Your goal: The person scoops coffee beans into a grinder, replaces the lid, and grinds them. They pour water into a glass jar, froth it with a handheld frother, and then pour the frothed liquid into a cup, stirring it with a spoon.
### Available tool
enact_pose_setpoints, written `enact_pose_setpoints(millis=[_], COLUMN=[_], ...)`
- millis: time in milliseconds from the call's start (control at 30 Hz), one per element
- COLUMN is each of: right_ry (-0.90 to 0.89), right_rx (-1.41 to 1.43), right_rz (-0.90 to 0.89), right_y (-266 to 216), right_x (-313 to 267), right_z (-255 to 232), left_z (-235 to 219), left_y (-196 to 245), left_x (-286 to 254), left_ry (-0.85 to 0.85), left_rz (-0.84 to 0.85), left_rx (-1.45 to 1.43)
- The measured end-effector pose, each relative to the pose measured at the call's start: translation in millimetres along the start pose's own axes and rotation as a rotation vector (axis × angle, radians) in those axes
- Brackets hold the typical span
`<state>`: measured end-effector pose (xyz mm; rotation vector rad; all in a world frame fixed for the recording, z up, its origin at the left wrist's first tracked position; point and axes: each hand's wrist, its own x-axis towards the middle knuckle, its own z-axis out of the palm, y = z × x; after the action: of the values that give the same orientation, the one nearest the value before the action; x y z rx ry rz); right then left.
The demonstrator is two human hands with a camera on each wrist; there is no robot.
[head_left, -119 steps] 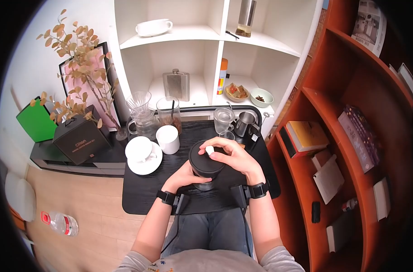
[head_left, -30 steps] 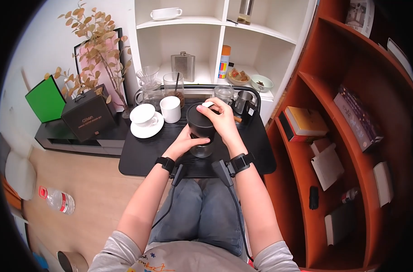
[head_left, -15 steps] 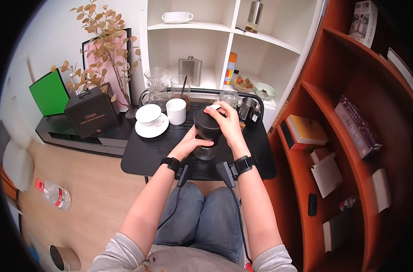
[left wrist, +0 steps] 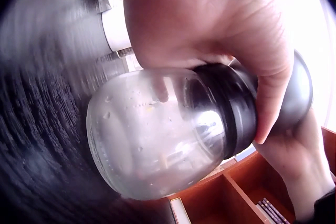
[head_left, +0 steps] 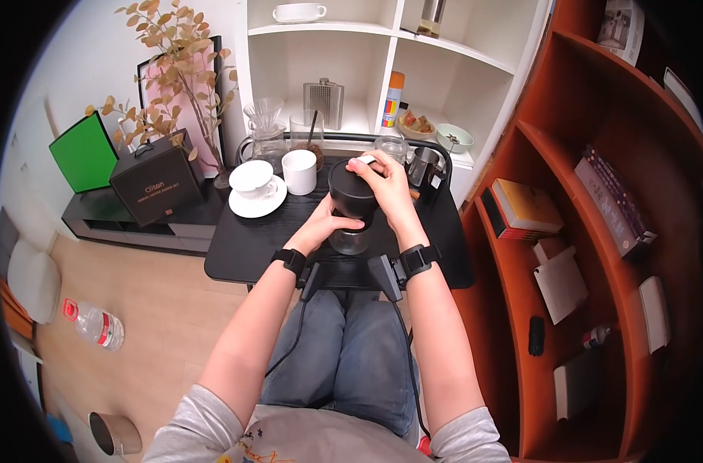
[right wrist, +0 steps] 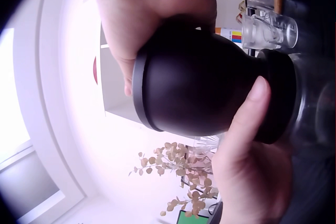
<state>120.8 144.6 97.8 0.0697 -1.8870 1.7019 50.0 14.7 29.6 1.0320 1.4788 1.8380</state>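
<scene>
A grey shirt (head_left: 320, 434) with colourful markings (head_left: 251, 447) tops blue jeans (head_left: 313, 366), and black wrist straps (head_left: 289, 260) carry black cables (head_left: 300, 324).

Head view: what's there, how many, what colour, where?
Vessel: 1, black and clear, centre
Table: 1, black, centre
Cup: 1, white, on saucer
Mug: 1, white, table
Glassware: several, clear, table
Pitcher: 1, silver, table
Shelving: 1, white, behind table
Flask: 1, silver, shelving
Spray can: 1, multicoloured, shelving
Bowls: 2, mixed, shelving
Handled dish: 1, white, shelving
Bookcase: 1, brown, right
Books: several, mixed, bookcase
Box: 1, dark, cabinet
Panel: 1, green, left
Branches: several, tan, left
Bottle: 1, clear, floor
Bin: 1, brownish, floor
Left hand: 1, bare, on vessel
Right hand: 1, bare, on vessel
</scene>
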Motion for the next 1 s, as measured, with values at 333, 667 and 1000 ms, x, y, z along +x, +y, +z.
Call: enact_pose_setpoints(millis=[333,667,1000], right_ry=[0.052,0.009,-0.184], right_rx=[0.04,0.033,0.052], right_rz=[-0.056,-0.058,0.018], right_y=[3,7,-9], right_x=[0,0,-3], right_z=[2,-2,-17], left_z=[-7,-12,-23], left_y=[-3,9,7], left_x=[2,0,16], left_ry=[-0.042,-0.116,-0.246], left_rz=[-0.035,-0.125,-0.118], left_rx=[0.025,0.087,0.063])
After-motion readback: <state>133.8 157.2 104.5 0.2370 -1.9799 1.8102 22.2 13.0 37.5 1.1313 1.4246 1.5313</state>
